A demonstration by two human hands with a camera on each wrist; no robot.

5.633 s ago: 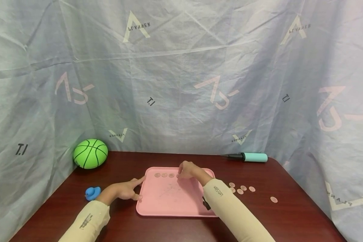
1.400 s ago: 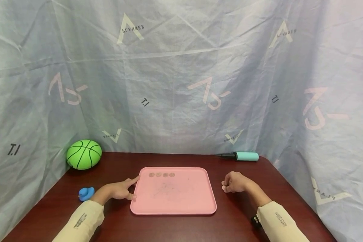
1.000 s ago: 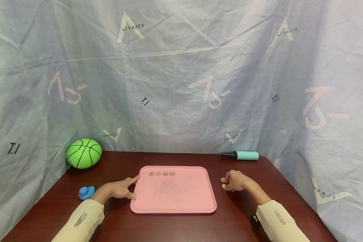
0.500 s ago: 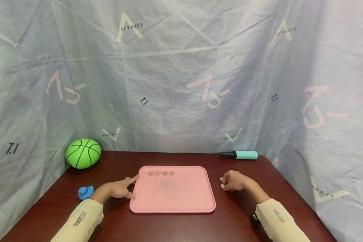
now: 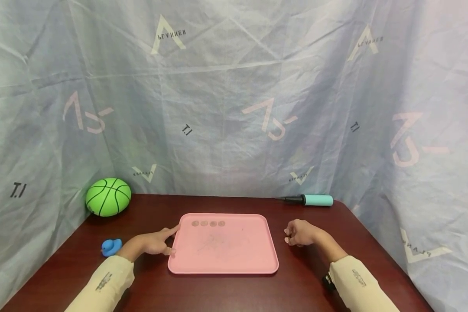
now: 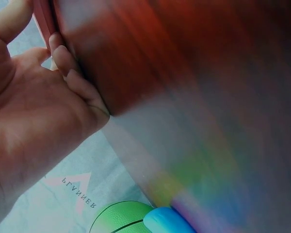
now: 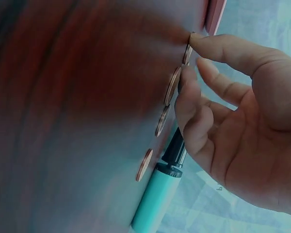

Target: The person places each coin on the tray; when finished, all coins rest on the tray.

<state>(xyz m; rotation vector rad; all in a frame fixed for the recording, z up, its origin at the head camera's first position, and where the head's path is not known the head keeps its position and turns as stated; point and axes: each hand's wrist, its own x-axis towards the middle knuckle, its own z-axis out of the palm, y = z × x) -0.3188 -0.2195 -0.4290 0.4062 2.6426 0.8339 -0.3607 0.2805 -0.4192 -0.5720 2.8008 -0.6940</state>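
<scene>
A pink tray [image 5: 226,255] lies on the table, with several coins [image 5: 213,224] in a row along its back left. My left hand [image 5: 154,243] rests at the tray's left side, thumb and index finger spread and touching the rim; its other fingers lie beside the tray edge in the left wrist view. To the right of the tray, my right hand [image 5: 303,234] is low at the table, fingers bent and thumb and index tips slightly apart. In the right wrist view the thumb tip meets the edge of a coin [image 7: 187,54]. More coins [image 7: 144,165] lie beside that hand, hidden in the head view.
On the dark red table [image 5: 218,294], a blue rubber duck [image 5: 111,247] sits left of the left hand. A green basketball [image 5: 108,197] stands at the back left, and a turquoise hand pump [image 5: 317,200] lies at the back right. Grey printed cloth [image 5: 218,108] hangs around the table.
Since the oldest frame, my right hand has moved from the row's right end over the tray to the table at the right, covering the loose coins. Both hands have stayed nearly still over the last second.
</scene>
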